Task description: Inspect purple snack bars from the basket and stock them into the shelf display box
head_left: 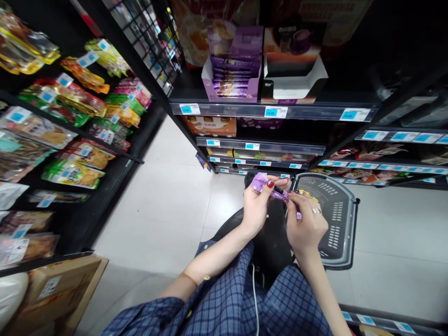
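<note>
A small purple sachet point(259, 181) is held over my lap, between both hands. My left hand point(257, 205) is closed around it, with the thumb pressed on top. My right hand point(305, 223) pinches the sachet's other end, and a bit of purple wrapper shows below its fingers. Above, on the shelf, an open purple box point(252, 88) carries a row of similar purple sachets point(229, 86). Beside that stands a black and white display box point(297, 89) with its front cut away.
A grey shopping basket point(350, 228) sits on the floor to my right, with something yellow point(310, 193) in it. Shelves with price tags point(276, 112) rise ahead. Packaged snacks point(75, 163) hang at the left, above a cardboard box point(63, 284). A white cable point(255, 298) crosses my checked shirt.
</note>
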`<action>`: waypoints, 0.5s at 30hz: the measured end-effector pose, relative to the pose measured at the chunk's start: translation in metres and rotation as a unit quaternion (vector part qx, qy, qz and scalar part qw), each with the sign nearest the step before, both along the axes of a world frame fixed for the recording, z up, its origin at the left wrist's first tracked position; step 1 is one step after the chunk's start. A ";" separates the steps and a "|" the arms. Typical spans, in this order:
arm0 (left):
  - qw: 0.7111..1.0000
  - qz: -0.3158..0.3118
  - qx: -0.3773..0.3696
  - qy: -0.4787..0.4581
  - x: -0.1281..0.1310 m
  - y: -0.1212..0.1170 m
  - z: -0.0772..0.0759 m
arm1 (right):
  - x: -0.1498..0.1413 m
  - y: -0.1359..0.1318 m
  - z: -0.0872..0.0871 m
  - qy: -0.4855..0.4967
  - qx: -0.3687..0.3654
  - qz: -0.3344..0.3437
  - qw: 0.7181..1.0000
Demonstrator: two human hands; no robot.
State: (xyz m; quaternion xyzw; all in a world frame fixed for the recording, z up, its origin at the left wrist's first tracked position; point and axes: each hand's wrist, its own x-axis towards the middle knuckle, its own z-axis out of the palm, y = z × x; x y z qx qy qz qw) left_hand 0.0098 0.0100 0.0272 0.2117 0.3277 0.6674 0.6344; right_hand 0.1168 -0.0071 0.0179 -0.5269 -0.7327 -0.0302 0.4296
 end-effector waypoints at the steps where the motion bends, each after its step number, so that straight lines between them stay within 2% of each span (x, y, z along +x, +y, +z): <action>1: 1.000 -0.010 0.011 0.007 0.000 0.000 -0.001 | 0.001 0.000 0.001 0.009 -0.016 0.000 1.000; 4: 1.000 -0.015 0.016 0.021 0.002 -0.001 -0.003 | 0.000 -0.002 0.004 0.041 -0.073 -0.001 0.997; 10: 0.997 0.052 -0.055 -0.023 0.002 0.000 0.007 | -0.007 -0.005 0.011 0.042 -0.190 0.042 0.980; 13: 0.996 0.045 -0.065 -0.045 0.000 0.000 0.012 | -0.008 -0.005 0.010 0.030 -0.205 0.049 0.977; 15: 0.995 0.033 -0.066 -0.064 0.000 0.000 0.013 | -0.009 -0.006 0.008 -0.007 -0.188 0.028 0.982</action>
